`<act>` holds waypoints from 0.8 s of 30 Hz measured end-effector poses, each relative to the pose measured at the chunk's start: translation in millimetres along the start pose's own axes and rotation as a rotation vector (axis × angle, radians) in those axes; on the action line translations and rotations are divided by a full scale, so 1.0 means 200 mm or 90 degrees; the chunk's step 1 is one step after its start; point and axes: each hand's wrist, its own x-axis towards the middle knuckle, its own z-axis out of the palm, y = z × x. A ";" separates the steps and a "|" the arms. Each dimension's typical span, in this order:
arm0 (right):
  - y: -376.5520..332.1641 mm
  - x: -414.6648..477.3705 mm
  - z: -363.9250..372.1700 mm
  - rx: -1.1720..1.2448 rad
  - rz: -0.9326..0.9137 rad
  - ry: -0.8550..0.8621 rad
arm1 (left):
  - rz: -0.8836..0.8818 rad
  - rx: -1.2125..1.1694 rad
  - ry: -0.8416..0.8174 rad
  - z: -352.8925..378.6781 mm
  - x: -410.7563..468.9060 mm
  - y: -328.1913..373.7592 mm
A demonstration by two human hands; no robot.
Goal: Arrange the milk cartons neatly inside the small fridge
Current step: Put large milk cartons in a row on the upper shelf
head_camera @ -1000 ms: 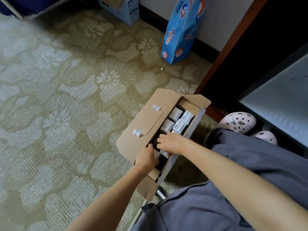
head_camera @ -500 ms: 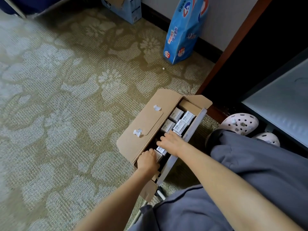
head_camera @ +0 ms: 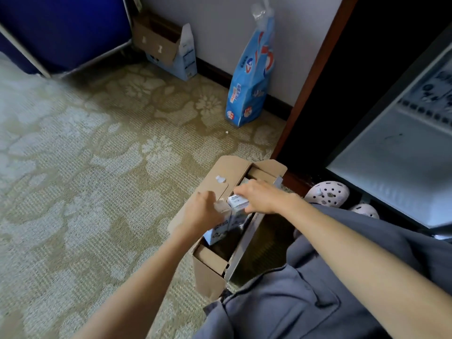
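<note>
Lifted since earlier: left milk carton [head_camera: 218, 225] and right milk carton [head_camera: 237, 204], side by side, half out of the cardboard box [head_camera: 209, 272]. Long axes near upright, tops tilted away. Left hand [head_camera: 204, 214] fingers curl round one; right hand [head_camera: 263, 196] fingers clasp the other's top. Beyond the fingers: box flap [head_camera: 227, 171]. Right of them: white clogs [head_camera: 326, 193], small fridge [head_camera: 391, 162].

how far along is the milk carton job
Early on. Done: the cardboard box is open. In hand: the left hand grips one milk carton and the right hand grips a second milk carton, both partly out of the box. Left: the fridge shelf in view holds no cartons.
</note>
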 end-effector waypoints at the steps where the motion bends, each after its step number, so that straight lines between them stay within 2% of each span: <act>1: 0.02 -0.04 -0.05 0.021 0.021 0.029 | 0.020 -0.006 0.011 -0.05 0.00 0.05; 6: 0.11 -0.34 -0.37 0.069 0.106 0.196 | 0.156 -0.052 0.093 -0.25 -0.05 0.36; 11: 0.27 -0.68 -0.56 0.174 0.213 0.360 | 0.289 -0.052 0.131 -0.33 -0.05 0.71; 16: 0.50 -0.99 -0.57 0.214 0.306 0.466 | 0.427 -0.010 0.139 -0.30 -0.04 1.09; 20: 0.70 -1.14 -0.51 0.197 0.346 0.517 | 0.498 0.086 0.133 -0.21 0.01 1.41; 24: 0.94 -1.22 -0.44 0.192 0.433 0.604 | 0.551 0.136 0.146 -0.12 0.08 1.69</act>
